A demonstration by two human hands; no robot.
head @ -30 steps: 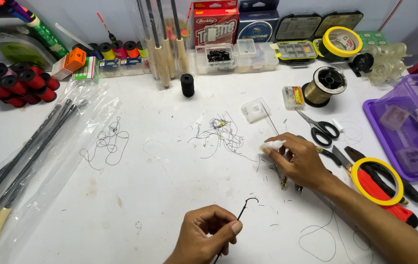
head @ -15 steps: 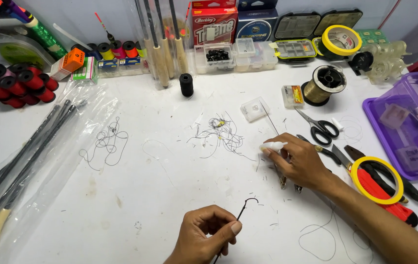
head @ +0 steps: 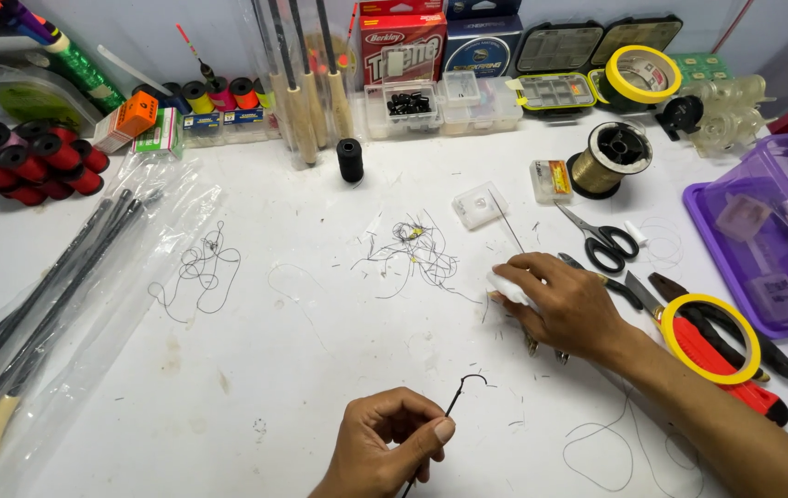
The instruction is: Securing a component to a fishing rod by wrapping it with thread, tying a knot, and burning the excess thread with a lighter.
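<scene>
My left hand [head: 392, 446] is at the bottom centre, pinching a thin black wire with a hooked end [head: 468, 384] that points up and to the right. My right hand [head: 560, 304] rests on the white table [head: 320, 369] to the right of centre, its fingers closed over a small white piece [head: 505, 284]. Two metal tips [head: 546, 350] stick out below that hand. A tangle of cut line scraps [head: 412, 251] lies just left of the right hand.
Scissors [head: 602, 238], a yellow tape ring [head: 710, 336], a red knife and dark tools lie right of my hand, then a purple bin [head: 763, 240]. A line spool [head: 608, 159], boxes and a black spool [head: 350, 159] stand behind. Bagged rods [head: 53, 304] lie left.
Both hands stay nearly still. My right hand has shifted very slightly on the white piece; the hooked wire in my left hand is unchanged.
</scene>
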